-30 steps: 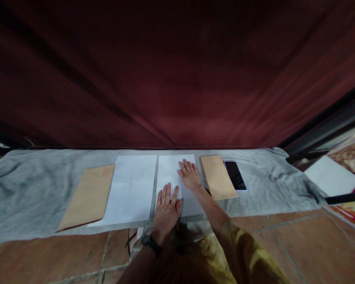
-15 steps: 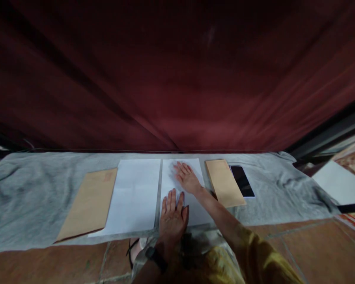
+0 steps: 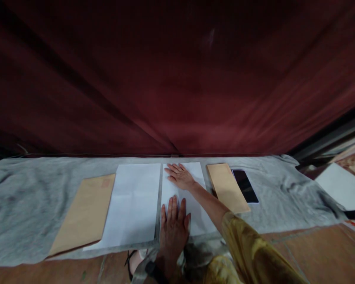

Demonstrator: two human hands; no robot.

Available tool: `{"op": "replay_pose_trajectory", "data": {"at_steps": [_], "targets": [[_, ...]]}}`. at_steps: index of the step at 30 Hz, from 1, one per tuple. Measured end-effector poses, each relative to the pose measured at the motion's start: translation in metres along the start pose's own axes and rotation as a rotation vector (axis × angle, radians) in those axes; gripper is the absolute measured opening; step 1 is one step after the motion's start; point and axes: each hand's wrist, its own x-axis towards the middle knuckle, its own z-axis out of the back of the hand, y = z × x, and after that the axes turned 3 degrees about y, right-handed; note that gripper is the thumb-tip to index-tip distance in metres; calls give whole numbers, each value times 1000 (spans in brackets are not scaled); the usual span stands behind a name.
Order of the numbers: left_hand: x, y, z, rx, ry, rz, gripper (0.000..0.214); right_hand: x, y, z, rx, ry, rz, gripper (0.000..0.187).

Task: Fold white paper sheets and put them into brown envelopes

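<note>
A white sheet of paper (image 3: 197, 205) lies on the grey cloth in front of me, under both hands. My left hand (image 3: 174, 224) rests flat on its near part, fingers spread and pointing away from me. Farther up the same sheet, my right hand (image 3: 180, 176) is laid flat with its fingers stretched toward the upper left corner. Neither hand grips anything. Just left, across a narrow gap, is a larger white sheet (image 3: 136, 201). A brown envelope (image 3: 84, 213) partly overlaps that sheet's left edge. Right of my hands lies a smaller brown envelope (image 3: 227, 187).
A dark-screened phone (image 3: 245, 186) lies beside the small envelope. Grey cloth (image 3: 286, 197) covers the long surface, with a dark red curtain (image 3: 177, 98) behind it. A white panel (image 3: 341, 186) stands at the far right. Brown floor tiles (image 3: 322, 252) show below.
My right hand has slid left across the sheet toward its upper left corner. My left hand stays flat in place. The view has tilted slightly, so the surface sits lower.
</note>
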Motion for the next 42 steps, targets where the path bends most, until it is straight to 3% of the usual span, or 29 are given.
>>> {"op": "replay_pose_trajectory", "data": {"at_steps": [8,13,18,28,33,35,38,42], "targets": [[-1,0,1,-11,-12,-6,56,13,-9,10,11,55,-60,47],[0,2,-2,-7,6,-10,53,-27,-3,15,39,-65,-173,49],[1,3,-3,5,-8,-6,52,-59,-18,9,-2,-44,-342,48],[1,1,2,41,42,-21,55,-41,-32,16,4,-52,-490,53],[0,3,-3,41,17,-20,54,-73,6,25,48,-158,-478,53],[0,4,-5,29,22,-26,54,-103,33,23,50,-193,-415,54],[-5,9,-8,-5,-14,39,52,-154,72,16,36,-203,-457,53],[-25,20,-14,-80,-94,97,49,-206,101,13,37,-173,-424,50]]}}
